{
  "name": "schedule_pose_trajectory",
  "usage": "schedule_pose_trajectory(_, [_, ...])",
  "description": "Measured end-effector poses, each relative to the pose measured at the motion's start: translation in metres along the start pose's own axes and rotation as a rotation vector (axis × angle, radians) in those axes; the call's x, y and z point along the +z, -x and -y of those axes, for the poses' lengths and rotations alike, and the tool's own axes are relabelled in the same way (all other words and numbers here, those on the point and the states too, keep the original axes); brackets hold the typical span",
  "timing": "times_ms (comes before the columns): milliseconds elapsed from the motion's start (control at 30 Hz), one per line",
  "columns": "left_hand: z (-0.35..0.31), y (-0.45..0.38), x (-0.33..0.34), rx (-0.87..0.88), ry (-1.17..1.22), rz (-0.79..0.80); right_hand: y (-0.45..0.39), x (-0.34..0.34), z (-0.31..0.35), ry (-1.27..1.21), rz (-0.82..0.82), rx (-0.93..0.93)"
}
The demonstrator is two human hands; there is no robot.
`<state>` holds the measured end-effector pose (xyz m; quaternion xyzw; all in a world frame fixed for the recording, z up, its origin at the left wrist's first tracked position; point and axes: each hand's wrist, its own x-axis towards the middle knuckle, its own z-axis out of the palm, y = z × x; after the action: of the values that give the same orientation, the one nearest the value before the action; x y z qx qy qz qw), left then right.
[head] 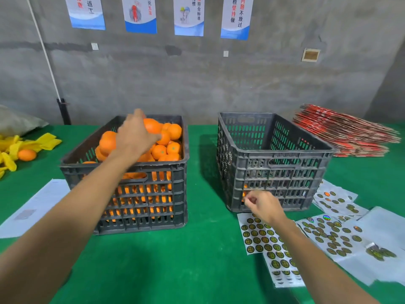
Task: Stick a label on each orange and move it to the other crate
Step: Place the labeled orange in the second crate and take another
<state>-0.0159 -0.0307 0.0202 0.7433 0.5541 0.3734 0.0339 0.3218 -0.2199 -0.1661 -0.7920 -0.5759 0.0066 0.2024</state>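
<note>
A dark plastic crate on the left is heaped with oranges. My left hand reaches into it and curls over an orange at the top of the pile. The right crate is nearly bare inside, with a little orange showing through its lower slats. My right hand hovers in front of that crate, above a sheet of round labels, its fingertips pinched together; whether they hold a label I cannot tell.
More label sheets lie spread at the right on the green table. A white paper lies at the left. Yellow foam nets and a loose orange sit at the far left. Flat red cartons are stacked at the back right.
</note>
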Motion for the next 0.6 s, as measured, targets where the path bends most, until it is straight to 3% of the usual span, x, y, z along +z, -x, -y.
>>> schedule_pose_trajectory(100, [-0.032, 0.023, 0.018, 0.107, 0.204, 0.004, 0.006, 0.016, -0.012, 0.133, 0.225, 0.098])
schedule_pose_trajectory(200, [-0.056, 0.042, 0.038, 0.123, 0.382, 0.074, 0.014, 0.026, -0.021, 0.152, 0.336, 0.222])
schedule_pose_trajectory(400, [-0.067, 0.06, 0.063, 0.23, 0.425, 0.147, 0.021, 0.026, -0.02, 0.045, 0.318, 0.247])
schedule_pose_trajectory(600, [-0.064, 0.062, 0.07, 0.268, 0.403, 0.122, 0.024, 0.027, -0.019, 0.031, 0.287, 0.248])
